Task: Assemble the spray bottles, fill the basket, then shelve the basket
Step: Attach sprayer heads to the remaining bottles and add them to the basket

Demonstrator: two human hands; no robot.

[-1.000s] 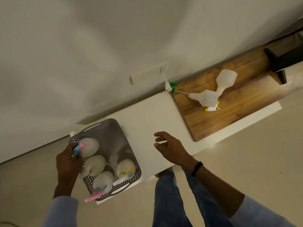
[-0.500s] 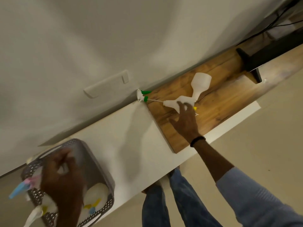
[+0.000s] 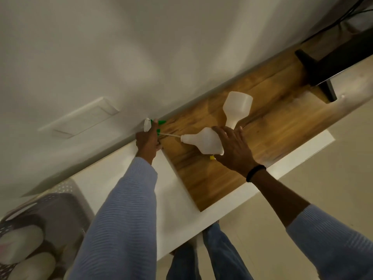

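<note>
A white spray bottle (image 3: 201, 141) lies on its side on the wooden board (image 3: 272, 126). My right hand (image 3: 235, 151) is closed over its wide base. A green and white spray head (image 3: 147, 125) lies by the wall, its thin tube running towards the bottle's neck. My left hand (image 3: 147, 139) grips this head. A second white bottle (image 3: 238, 107) without a head lies just behind. A yellow spray head (image 3: 212, 157) peeks out under my right hand. The grey perforated basket (image 3: 66, 185) at lower left holds several assembled bottles (image 3: 20, 239), blurred.
The board rests on a white table (image 3: 96, 178) pushed against a white wall. A black monitor stand (image 3: 314, 65) and cables occupy the board's far right. A white wall plate (image 3: 84, 118) sits above the table. My legs show below the table's edge.
My left hand left the basket and reached across to the green spray head. My right hand settled onto the lying bottle's base. The view has swung right, pushing the basket to the corner.
</note>
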